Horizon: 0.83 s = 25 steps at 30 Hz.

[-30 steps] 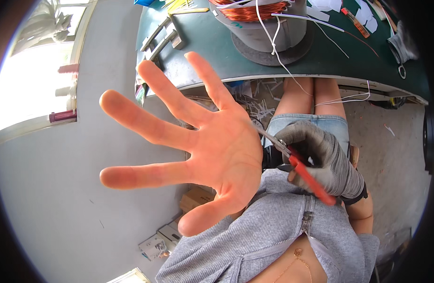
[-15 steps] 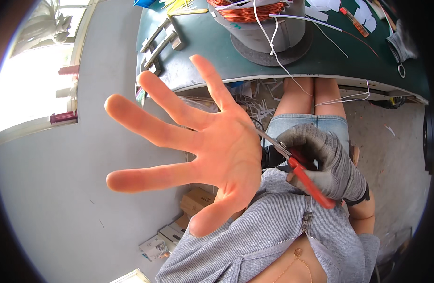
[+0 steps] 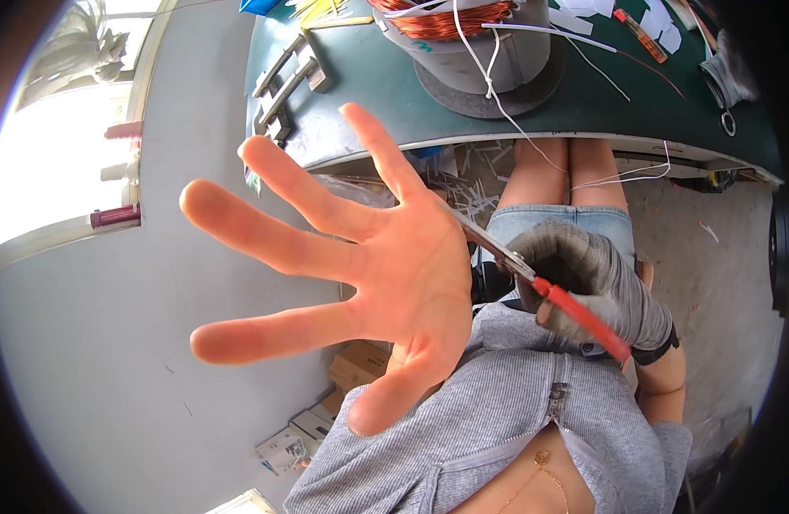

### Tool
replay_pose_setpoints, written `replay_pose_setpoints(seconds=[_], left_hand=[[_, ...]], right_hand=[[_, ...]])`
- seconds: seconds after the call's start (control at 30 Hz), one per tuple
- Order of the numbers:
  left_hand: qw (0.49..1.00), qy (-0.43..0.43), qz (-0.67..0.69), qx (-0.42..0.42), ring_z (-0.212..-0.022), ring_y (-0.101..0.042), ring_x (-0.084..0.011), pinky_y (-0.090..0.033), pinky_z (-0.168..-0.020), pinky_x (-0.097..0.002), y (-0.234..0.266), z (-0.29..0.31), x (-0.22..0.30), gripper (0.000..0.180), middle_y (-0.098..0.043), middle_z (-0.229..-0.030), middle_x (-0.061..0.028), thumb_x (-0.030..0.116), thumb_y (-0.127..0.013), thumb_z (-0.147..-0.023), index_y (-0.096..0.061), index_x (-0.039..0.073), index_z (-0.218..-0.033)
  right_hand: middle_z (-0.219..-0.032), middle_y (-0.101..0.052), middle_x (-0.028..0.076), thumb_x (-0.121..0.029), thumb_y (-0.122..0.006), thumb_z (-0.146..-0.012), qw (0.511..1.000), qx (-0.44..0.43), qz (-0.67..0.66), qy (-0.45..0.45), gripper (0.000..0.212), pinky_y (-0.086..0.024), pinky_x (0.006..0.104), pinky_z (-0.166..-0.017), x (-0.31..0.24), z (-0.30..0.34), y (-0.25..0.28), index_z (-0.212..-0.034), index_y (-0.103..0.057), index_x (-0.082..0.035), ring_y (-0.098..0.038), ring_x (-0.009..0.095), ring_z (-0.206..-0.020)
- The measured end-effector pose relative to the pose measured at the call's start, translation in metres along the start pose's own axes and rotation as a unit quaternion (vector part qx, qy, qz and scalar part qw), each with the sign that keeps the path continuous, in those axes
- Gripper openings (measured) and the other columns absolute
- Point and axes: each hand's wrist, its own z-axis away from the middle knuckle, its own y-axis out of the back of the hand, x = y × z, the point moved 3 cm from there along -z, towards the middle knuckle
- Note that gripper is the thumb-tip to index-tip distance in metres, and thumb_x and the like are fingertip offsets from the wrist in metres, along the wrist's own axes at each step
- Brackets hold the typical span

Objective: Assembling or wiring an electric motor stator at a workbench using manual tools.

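Note:
My bare left hand (image 3: pixel 411 265) is raised close to the view, palm showing, with fingers spread wide and nothing held. On my right hand (image 3: pixel 596 283) is a worn grey knit glove, its fingers curled round scissors (image 3: pixel 574 313) with red handles. Their narrow metal blades slant up and left, and the tip meets the outer edge of my left palm in the picture. Whether the tip touches the skin I cannot tell.
A green-topped table (image 3: pixel 369 111) crosses the far side. On it stand a grey drum (image 3: pixel 471 68) wound with copper wire (image 3: pixel 446 26), a metal bracket (image 3: pixel 317 68) and an orange cutter (image 3: pixel 641 36). White cord (image 3: pixel 489 81) hangs over its edge. A cardboard box (image 3: pixel 357 364) sits lower left.
The scissors' handle end has swung slightly right and up in my gloved hand. My left hand has drifted a little left, its fingers still spread.

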Motion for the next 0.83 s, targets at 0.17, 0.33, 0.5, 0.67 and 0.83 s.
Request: replay_pose_setpoints(seconds=[0.17, 0.33, 0.5, 0.67, 0.83], left_hand=[[1.0, -0.007, -0.001, -0.028, -0.129, 0.029, -0.0282, 0.009, -0.1, -0.061, 0.0, 0.005, -0.004, 0.073, 0.04, -0.135, -0.0032, 0.064, -0.033, -0.084, 0.021, 0.046, -0.13], [0.999, -0.013, -0.001, -0.036, -0.129, 0.031, -0.0273, 0.009, -0.1, -0.062, 0.001, 0.003, 0.0, 0.073, 0.041, -0.135, -0.0024, 0.064, -0.033, -0.084, 0.021, 0.047, -0.13], [1.0, 0.012, 0.004, -0.005, -0.13, 0.028, -0.0265, 0.008, -0.101, -0.06, 0.002, 0.006, -0.006, 0.073, 0.039, -0.136, -0.003, 0.065, -0.032, -0.084, 0.021, 0.046, -0.131], [1.0, 0.003, 0.001, 0.013, -0.131, 0.026, -0.0273, 0.006, -0.102, -0.0598, 0.0, 0.004, -0.005, 0.072, 0.038, -0.137, -0.0037, 0.066, -0.029, -0.083, 0.02, 0.045, -0.131], [0.995, 0.017, 0.04, 0.085, -0.135, 0.003, -0.0321, -0.002, -0.1, -0.0677, -0.006, 0.007, -0.017, 0.07, 0.005, -0.148, -0.0096, 0.065, -0.03, -0.084, -0.003, 0.034, -0.14]], right_hand=[[-0.103, -0.056, 0.009, -0.014, -0.067, -0.072, 0.939, 0.037, 0.321, 0.119, 0.045, -0.044, 0.0289, -0.084, -0.013, 0.005, 0.002, -0.113, -0.05, -0.003, -0.056, 0.016, -0.095], [-0.102, -0.056, 0.01, -0.017, -0.069, -0.067, 1.0, 0.009, -0.001, -0.009, 0.05, -0.045, 0.0292, -0.082, -0.001, 0.002, -0.001, -0.112, -0.051, -0.004, -0.057, 0.019, -0.093], [-0.1, -0.056, 0.009, -0.017, -0.066, -0.073, 0.915, 0.054, 0.368, 0.158, 0.045, -0.044, 0.028, -0.082, -0.006, 0.003, 0.003, -0.113, -0.05, -0.003, -0.056, 0.015, -0.093], [-0.1, -0.056, 0.007, -0.014, -0.067, -0.072, 0.994, 0.018, 0.101, 0.045, 0.046, -0.044, 0.0269, -0.082, 0.0, 0.002, 0.005, -0.114, -0.05, -0.004, -0.056, 0.014, -0.091], [-0.1, -0.055, 0.006, -0.011, -0.066, -0.073, 0.926, 0.085, 0.353, 0.104, 0.044, -0.043, 0.0272, -0.083, -0.014, 0.009, 0.005, -0.114, -0.05, -0.004, -0.054, 0.014, -0.092]])
